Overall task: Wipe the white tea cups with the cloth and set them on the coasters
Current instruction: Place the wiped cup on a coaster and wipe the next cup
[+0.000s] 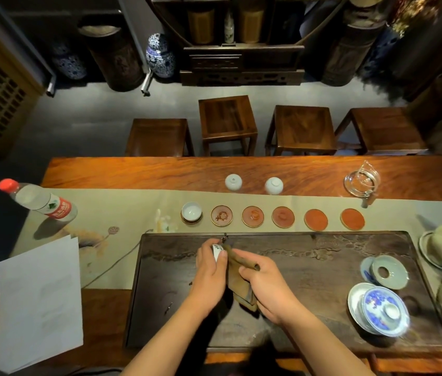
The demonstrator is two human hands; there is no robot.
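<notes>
Over the dark wooden tea tray (309, 294) near the front edge of the table (138, 172), the person's left hand (210, 270) is closed around a small white tea cup (217, 251), tipped on its side with its mouth towards the right. The right hand (266, 280) grips a brown cloth (238, 278), one rolled end pushed into the cup's mouth while the rest hangs down between the two hands.

Just beyond the tray's far edge, six round coasters sit in a row on the beige table runner (116, 202). The leftmost coaster (191, 220) carries a white cup (191, 211) standing upright. The next three coasters (253, 216) look glassy and brown, and the two at the right end (352, 219) are plain orange-red; all five are bare. Farther back, towards the far edge of the table, two more white cups (233, 182) stand upside down, side by side and a little apart.

On the right part of the tray there is a blue-and-white lidded bowl (382, 310) on its saucer, with a pale green ringed dish (389, 271) just behind it. A clear glass pitcher (362, 179) stands near the far right of the table. At the left end, a plastic bottle with a red cap (37, 200) stands on the runner, and a white sheet of paper (39, 302) lies near the front left corner
</notes>
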